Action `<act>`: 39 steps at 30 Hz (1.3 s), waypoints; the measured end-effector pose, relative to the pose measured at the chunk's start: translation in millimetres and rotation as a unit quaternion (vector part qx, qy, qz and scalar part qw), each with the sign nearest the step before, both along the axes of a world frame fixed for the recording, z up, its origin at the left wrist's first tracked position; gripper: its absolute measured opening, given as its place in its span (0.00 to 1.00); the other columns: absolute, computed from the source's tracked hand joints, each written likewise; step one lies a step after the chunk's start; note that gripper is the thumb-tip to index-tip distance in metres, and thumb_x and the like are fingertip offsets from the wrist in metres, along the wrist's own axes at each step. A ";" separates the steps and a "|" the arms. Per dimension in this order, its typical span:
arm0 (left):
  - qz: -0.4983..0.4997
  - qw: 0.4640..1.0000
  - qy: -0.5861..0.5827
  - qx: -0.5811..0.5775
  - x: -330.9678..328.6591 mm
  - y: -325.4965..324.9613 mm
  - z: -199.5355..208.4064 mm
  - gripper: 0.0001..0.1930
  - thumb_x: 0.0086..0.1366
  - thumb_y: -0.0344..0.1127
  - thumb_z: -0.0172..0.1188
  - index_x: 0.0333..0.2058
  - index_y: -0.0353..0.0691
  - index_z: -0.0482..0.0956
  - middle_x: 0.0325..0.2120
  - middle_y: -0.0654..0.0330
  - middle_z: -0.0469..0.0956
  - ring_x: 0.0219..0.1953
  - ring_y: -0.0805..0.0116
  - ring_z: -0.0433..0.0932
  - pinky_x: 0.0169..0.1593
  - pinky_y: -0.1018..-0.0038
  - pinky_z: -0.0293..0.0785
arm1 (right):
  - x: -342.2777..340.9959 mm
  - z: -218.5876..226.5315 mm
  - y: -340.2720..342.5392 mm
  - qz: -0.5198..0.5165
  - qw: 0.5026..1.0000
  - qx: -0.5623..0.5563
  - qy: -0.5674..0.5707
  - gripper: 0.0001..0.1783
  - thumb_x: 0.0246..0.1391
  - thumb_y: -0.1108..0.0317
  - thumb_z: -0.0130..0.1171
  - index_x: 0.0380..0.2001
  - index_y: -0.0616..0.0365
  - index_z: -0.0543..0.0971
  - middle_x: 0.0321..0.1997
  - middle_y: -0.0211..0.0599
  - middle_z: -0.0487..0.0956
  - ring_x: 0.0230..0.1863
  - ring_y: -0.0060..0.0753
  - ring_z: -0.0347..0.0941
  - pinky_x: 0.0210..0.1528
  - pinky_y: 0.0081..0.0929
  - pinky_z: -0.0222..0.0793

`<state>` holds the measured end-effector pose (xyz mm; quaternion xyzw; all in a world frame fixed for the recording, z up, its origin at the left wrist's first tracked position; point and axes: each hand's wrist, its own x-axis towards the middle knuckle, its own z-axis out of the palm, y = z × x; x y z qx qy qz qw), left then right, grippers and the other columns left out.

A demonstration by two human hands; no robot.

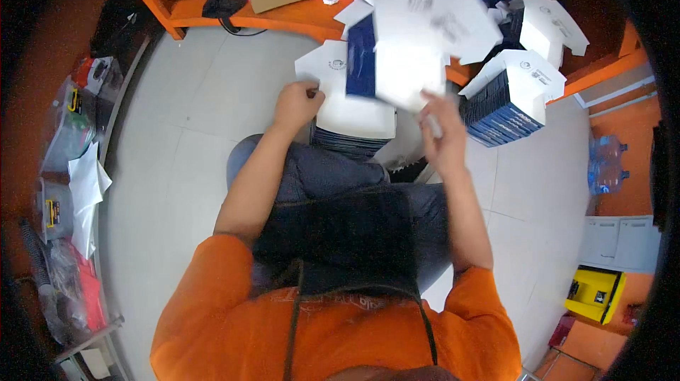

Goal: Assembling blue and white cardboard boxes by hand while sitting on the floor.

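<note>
A stack of flat white cardboard box blanks [354, 115] with dark edges stands before my knees. My left hand [296, 107] is at the left edge of the stack, its fingers curled in, and what they pinch, if anything, cannot be made out. Above the stack's right side, a tilted white blank with a dark blue panel [361, 58] overlaps other blanks. My right hand [445, 136] is at the lower right corner of that blank, thumb and fingers closing on its edge, slightly blurred by motion.
More piled white blanks [474, 19] lie on the orange shelf [304, 26] ahead. Another blue-edged stack [503, 111] stands to the right. Plastic bins [71, 126] and a white sheet [86, 189] line the left side. At far right are a water bottle [608, 165] and a yellow case [595, 294].
</note>
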<state>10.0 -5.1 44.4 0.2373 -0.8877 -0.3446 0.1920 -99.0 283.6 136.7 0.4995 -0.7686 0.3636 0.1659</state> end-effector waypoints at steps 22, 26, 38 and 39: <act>0.038 0.984 0.001 0.171 16.5 -4.4 26.5 0.15 0.60 0.40 0.58 0.32 0.32 0.84 0.23 0.48 0.82 0.29 0.62 0.83 0.37 0.69 0.78 | 18.8 -51.9 -48.2 -0.116 0.861 -0.186 -0.459 0.14 0.56 0.68 0.58 0.44 0.63 0.78 0.38 0.46 0.79 0.41 0.37 0.77 0.46 0.31 0.73; 0.100 0.986 0.083 -0.103 15.2 9.7 39.7 0.19 0.59 0.49 0.61 0.31 0.34 0.85 0.24 0.45 0.81 0.30 0.55 0.82 0.39 0.65 0.77 | -18.3 -72.2 -35.1 -0.009 0.769 -0.099 -0.632 0.20 0.54 0.77 0.49 0.50 0.75 0.74 0.42 0.41 0.78 0.36 0.28 0.75 0.40 0.23 0.72; -0.167 0.980 -0.095 0.041 -69.7 72.8 84.5 0.15 0.53 0.41 0.58 0.20 0.33 0.83 0.13 0.51 0.78 0.23 0.58 0.82 0.35 0.67 0.79 | -5.1 -103.4 -45.6 -0.004 0.848 -0.112 -0.518 0.23 0.52 0.73 0.55 0.53 0.63 0.72 0.50 0.40 0.76 0.43 0.31 0.74 0.43 0.28 0.71; -0.179 0.978 -0.098 0.035 -73.4 75.3 88.4 0.15 0.53 0.41 0.58 0.20 0.33 0.83 0.13 0.51 0.78 0.23 0.58 0.82 0.35 0.67 0.79 | -8.6 -118.4 -43.5 -0.031 0.897 -0.119 -0.424 0.23 0.49 0.70 0.60 0.51 0.61 0.72 0.46 0.42 0.77 0.45 0.37 0.74 0.45 0.33 0.71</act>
